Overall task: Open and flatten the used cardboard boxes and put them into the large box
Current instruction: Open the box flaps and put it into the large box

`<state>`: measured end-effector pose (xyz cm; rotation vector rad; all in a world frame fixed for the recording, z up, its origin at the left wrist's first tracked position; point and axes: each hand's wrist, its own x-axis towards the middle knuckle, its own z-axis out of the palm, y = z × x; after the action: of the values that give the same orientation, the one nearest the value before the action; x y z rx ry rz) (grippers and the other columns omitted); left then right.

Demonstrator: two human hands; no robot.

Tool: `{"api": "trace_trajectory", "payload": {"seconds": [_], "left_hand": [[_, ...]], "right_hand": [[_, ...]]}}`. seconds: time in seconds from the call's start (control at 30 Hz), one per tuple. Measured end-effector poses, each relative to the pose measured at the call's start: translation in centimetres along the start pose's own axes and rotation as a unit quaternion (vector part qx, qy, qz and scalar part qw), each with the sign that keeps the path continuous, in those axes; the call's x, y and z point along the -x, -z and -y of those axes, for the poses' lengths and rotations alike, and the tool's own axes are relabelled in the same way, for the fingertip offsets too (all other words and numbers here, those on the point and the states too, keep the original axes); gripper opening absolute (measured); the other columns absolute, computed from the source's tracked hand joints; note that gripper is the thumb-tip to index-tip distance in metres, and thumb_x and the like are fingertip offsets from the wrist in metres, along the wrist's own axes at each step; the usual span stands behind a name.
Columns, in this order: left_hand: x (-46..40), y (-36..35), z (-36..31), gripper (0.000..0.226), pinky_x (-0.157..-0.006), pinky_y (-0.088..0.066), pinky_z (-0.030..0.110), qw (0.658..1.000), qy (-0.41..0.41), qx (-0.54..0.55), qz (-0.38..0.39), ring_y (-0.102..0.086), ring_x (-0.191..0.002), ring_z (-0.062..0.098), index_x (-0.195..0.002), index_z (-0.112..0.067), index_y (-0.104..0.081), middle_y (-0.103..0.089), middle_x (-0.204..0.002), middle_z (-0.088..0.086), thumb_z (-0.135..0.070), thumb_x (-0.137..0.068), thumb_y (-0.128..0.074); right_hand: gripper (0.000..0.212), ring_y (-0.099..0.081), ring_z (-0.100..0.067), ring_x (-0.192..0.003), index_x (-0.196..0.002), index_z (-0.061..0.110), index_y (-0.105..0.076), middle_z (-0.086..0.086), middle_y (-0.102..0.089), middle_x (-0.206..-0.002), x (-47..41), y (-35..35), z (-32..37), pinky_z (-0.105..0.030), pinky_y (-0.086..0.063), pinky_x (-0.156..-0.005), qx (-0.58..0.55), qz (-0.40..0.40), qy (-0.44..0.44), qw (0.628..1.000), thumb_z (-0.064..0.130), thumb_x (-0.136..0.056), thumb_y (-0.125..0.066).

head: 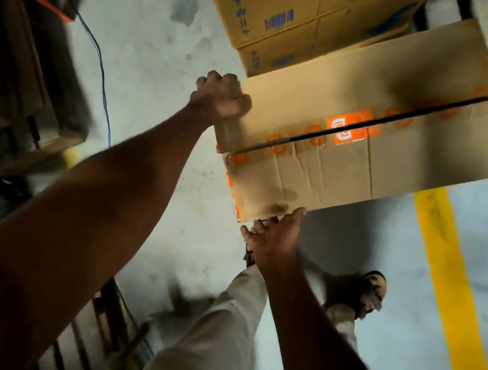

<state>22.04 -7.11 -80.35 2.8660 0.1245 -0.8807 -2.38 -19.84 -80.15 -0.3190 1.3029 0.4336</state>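
Held off the concrete floor (168,52) between both hands: a taped cardboard box (369,160), seam slit along orange-printed tape (347,130). Left hand (220,97) curled over the far corner; right hand (275,238) cupping the near lower edge, fingers underneath. Best to keep the grip low, pull the flaps apart, then collapse along the creases. Tape logo blurred, unreadable. Blue print on stacked cartons (283,20) behind, likewise illegible.

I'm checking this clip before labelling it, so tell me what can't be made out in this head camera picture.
- Right hand: fingertips hidden under the cardboard box; grip unclear.
- Left hand: fingers curled over the box's corner, fingertips hidden behind it.
- Orange tape: logo blurred by motion.
- Stacked cartons: cut off by the top edge, blue print unreadable.
- The large box: cannot be identified.
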Motion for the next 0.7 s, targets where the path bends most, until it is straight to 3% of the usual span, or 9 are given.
{"api": "trace_trajectory", "payload": {"seconds": [0.07,0.2,0.3,0.47,0.6,0.7], "left_hand": [[0.7,1.4,-1.0,0.08,-0.098,-0.035,0.053,1.0,0.013,-0.008,0.003,-0.041,-0.123,0.042,-0.124,-0.017,-0.055,-0.052,-0.129,0.015,-0.067,-0.069,-0.024],[5.1,5.8,-4.2,0.051,-0.107,-0.03,0.046,0.998,0.009,0.042,-0.037,-0.036,-0.132,0.036,-0.13,-0.032,-0.057,-0.047,-0.136,0.011,-0.057,-0.087,-0.045],[8.2,9.1,-6.8,0.042,-0.108,-0.032,0.042,0.992,-0.033,0.106,-0.064,-0.04,-0.13,0.035,-0.117,-0.03,-0.064,-0.051,-0.133,0.01,-0.052,-0.086,-0.045],[12.6,15.8,-12.5,0.053,-0.087,-0.044,0.033,0.97,-0.112,0.213,-0.034,-0.059,-0.112,0.034,-0.107,-0.004,-0.066,-0.065,-0.115,0.022,-0.043,-0.082,-0.04],[18.2,19.7,-17.5,0.027,-0.074,-0.043,0.026,0.97,-0.145,0.191,-0.044,-0.064,-0.097,0.024,-0.107,-0.015,-0.067,-0.068,-0.1,0.007,-0.033,-0.095,-0.051],[22.4,21.5,-20.4,0.025,-0.066,-0.047,0.027,0.966,-0.165,0.182,-0.085,-0.065,-0.076,0.017,-0.099,-0.021,-0.066,-0.066,-0.08,-0.003,-0.042,-0.095,-0.051]], "right_hand": [[0.086,-0.042,-0.025,-0.137,-0.151,0.026,-0.035,-0.001,-0.036,-0.157,1.3,0.7,0.6,-0.053,-0.036,-0.103,0.019,-0.007,0.013,1.0,0.082,-0.087,-0.026],[0.084,-0.042,-0.031,-0.138,-0.146,0.021,-0.039,-0.003,-0.048,-0.144,6.5,0.9,2.6,-0.052,-0.027,-0.117,0.082,-0.005,0.016,0.997,0.08,-0.089,-0.023],[0.073,-0.053,-0.032,-0.128,-0.13,0.018,-0.043,-0.005,-0.053,-0.126,10.1,1.4,4.1,-0.051,-0.034,-0.114,0.098,-0.022,0.046,0.994,0.078,-0.091,-0.025],[0.082,-0.063,-0.024,-0.114,-0.135,0.015,-0.051,-0.012,-0.064,-0.123,15.7,2.2,6.6,-0.045,-0.048,-0.099,0.147,0.009,0.129,0.981,0.079,-0.089,-0.031],[0.079,-0.06,-0.021,-0.113,-0.14,0.017,-0.049,-0.009,-0.062,-0.125,20.3,4.0,8.6,-0.044,-0.048,-0.101,0.136,0.019,0.168,0.976,0.076,-0.091,-0.033],[0.072,-0.061,-0.017,-0.107,-0.143,0.019,-0.044,-0.005,-0.062,-0.12,23.7,5.9,10.8,-0.044,-0.048,-0.104,0.149,0.027,0.208,0.966,0.071,-0.095,-0.031]]}}
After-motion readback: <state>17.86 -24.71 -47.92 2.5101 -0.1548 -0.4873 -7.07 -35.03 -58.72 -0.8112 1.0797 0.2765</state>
